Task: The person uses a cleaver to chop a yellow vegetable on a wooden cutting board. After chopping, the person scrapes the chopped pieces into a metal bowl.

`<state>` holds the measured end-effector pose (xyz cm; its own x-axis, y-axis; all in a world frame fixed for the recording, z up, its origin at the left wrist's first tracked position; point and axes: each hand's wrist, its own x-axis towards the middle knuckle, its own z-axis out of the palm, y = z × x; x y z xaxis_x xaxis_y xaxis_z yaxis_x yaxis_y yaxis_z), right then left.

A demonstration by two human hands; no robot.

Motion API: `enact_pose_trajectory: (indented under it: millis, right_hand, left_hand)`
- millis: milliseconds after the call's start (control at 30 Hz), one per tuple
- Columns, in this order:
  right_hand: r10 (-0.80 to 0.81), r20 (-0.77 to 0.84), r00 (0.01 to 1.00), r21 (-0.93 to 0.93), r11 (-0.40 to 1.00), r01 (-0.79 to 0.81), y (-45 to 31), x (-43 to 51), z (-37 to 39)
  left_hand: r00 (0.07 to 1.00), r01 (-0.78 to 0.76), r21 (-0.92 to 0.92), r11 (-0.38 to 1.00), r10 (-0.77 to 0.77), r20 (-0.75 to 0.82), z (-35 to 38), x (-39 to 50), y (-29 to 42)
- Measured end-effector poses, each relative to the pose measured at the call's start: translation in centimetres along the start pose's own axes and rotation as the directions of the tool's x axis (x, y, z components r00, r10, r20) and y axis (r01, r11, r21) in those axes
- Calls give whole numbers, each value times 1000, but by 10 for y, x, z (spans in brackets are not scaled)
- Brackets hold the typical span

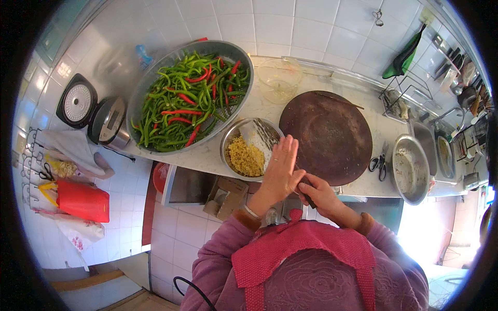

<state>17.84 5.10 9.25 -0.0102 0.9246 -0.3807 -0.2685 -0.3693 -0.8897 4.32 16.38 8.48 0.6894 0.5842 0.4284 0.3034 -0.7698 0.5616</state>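
Note:
My right hand (321, 194) is closed around the dark handle of a knife (309, 197), whose blade is mostly hidden behind my left hand. My left hand (279, 169) is held flat with its fingers extended, close to my right hand and at the right rim of a steel bowl (225, 159). Yellowish minced food (246, 157), perhaps garlic or ginger, lies in that bowl, with a whitish flat surface beside it that I cannot identify. A round dark wooden chopping board (330, 140) lies just right of my hands, with a thin stick along its back edge.
A large grey basket (249, 83) of green and red chilli peppers stands back left, beside an open rice cooker (111, 122). A clear bowl (280, 79) sits behind the board. Scissors (380, 163), a metal basin (411, 171) and a sink (425, 145) are to the right.

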Motion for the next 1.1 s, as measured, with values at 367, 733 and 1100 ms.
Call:
enact_pose_trajectory:
  millis: [367, 733, 1100]
  right_hand:
    - [61, -88, 994, 93, 994, -53, -9, -33, -10]
    - [72, 423, 903, 848, 321, -422, -12, -23, -16]
    - [81, 120, 990, 250, 962, -109, -3, -23, -2]
  left_hand:
    - [964, 264, 169, 950, -254, -81, -2, -24, -109]
    - [862, -18, -854, -521, -441, 251, -11, 9, -12]
    - [848, -9, -816, -578, -437, 301, -24, 14, 8]
